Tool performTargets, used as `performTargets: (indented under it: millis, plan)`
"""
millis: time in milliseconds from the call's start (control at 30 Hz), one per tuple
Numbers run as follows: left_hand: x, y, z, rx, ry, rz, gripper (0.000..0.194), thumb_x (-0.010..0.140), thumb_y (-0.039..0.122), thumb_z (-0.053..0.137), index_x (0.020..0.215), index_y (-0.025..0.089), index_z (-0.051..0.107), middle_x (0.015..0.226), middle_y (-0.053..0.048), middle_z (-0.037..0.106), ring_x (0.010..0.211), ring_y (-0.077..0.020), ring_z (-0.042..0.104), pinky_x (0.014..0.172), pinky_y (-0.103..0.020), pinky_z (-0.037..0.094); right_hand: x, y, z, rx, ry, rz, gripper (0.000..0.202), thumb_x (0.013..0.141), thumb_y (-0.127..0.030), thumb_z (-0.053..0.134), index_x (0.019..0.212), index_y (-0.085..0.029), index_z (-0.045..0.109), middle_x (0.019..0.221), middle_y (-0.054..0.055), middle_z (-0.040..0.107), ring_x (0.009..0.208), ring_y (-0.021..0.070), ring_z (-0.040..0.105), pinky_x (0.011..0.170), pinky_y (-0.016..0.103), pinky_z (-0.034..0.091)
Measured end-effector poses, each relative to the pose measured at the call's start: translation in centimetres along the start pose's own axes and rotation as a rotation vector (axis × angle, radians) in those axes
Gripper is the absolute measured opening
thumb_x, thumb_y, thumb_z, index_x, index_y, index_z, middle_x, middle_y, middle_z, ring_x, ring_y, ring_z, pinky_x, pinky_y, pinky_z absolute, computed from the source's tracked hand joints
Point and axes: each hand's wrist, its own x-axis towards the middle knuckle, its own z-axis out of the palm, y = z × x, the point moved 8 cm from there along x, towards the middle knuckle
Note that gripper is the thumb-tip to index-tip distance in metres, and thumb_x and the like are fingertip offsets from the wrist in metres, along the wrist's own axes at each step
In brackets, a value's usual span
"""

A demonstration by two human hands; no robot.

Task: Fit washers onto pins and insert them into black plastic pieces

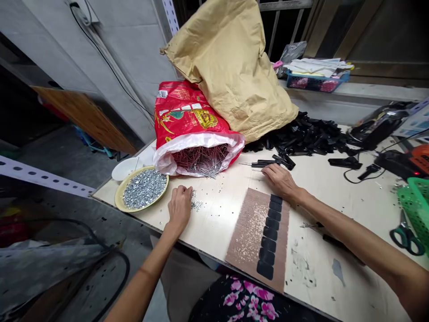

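Note:
My left hand (180, 206) rests on the table with its fingers curled together, beside a small scatter of tiny silvery pieces (197, 205). What its fingertips hold, if anything, is hidden. To its left stands a yellow bowl (118, 197) full of small shiny metal pieces. My right hand (280, 180) is closed at the far end of a brown board (246, 232) bearing a row of black squares (268, 243). A thin metal rod (256, 170) sticks out from its fingertips. Just beyond lie several thin rods with black ends (264, 163).
A red bag (191, 112) of thin metal pins opens toward me, with a tan sack (234, 71) behind it. Black plastic parts (308, 134) are heaped at the back. Scissors (406, 237) and a green basket (418, 201) sit at the right. A white dish (122, 169) adjoins the bowl.

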Motion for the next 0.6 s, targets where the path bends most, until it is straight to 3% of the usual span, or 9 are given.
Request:
performTargets:
  millis: [167, 367, 433, 500, 600]
  plan:
    - [1.7, -0.2, 1.3, -0.084, -0.072, 0.039, 0.029, 0.087, 0.02, 0.037, 0.08, 0.017, 0.065, 0.085, -0.012, 0.057, 0.087, -0.0255, 0.049, 0.071, -0.035, 0.04, -0.6, -1.3, -3.2, 0.142, 0.168, 0.068, 0.023, 0.093, -0.019, 0.042, 0.104, -0.016, 0.062, 0.094, 0.009, 0.062, 0.088, 0.019, 0.056, 0.076, 0.03, 0.046]
    - [1.9, -0.6, 0.3, -0.239, -0.031, 0.017, 0.021, 0.083, 0.021, 0.043, 0.08, 0.015, 0.062, 0.085, -0.013, 0.061, 0.086, -0.0257, 0.054, 0.078, -0.039, 0.042, 0.0, -4.4, -5.0, 0.328, 0.222, 0.18, 0.023, 0.092, -0.02, 0.046, 0.107, -0.019, 0.064, 0.093, 0.008, 0.062, 0.089, 0.0193, 0.056, 0.076, 0.033, 0.05]
    - [1.8, -0.4, -0.4, -0.482, -0.032, -0.084, 0.018, 0.082, 0.027, 0.048, 0.082, 0.015, 0.062, 0.083, -0.011, 0.063, 0.08, -0.0228, 0.056, 0.075, -0.037, 0.045, 0.8, -6.4, -5.6, 0.416, 0.201, 0.189, 0.025, 0.092, -0.018, 0.046, 0.11, -0.019, 0.063, 0.091, 0.007, 0.062, 0.086, 0.0184, 0.056, 0.074, 0.033, 0.05]
    - [1.4, 0.5, -0.6, -0.905, -0.07, -0.256, 0.022, 0.079, 0.035, 0.056, 0.085, 0.014, 0.062, 0.082, -0.008, 0.064, 0.072, -0.0189, 0.058, 0.067, -0.033, 0.047, 1.6, -8.7, -6.1, 0.498, 0.171, 0.178, 0.027, 0.092, -0.018, 0.046, 0.112, -0.02, 0.063, 0.09, 0.006, 0.061, 0.084, 0.0167, 0.056, 0.072, 0.031, 0.049]
    - [0.6, 4.3, -1.2, -1.443, -0.138, -0.413, 0.033, 0.07, 0.04, 0.069, 0.087, 0.012, 0.063, 0.084, -0.007, 0.066, 0.068, -0.0142, 0.059, 0.064, -0.028, 0.05, 2.5, -11.4, -6.4, 0.544, 0.136, 0.157, 0.025, 0.093, -0.021, 0.048, 0.112, -0.023, 0.065, 0.091, 0.004, 0.061, 0.083, 0.0142, 0.056, 0.071, 0.027, 0.048]
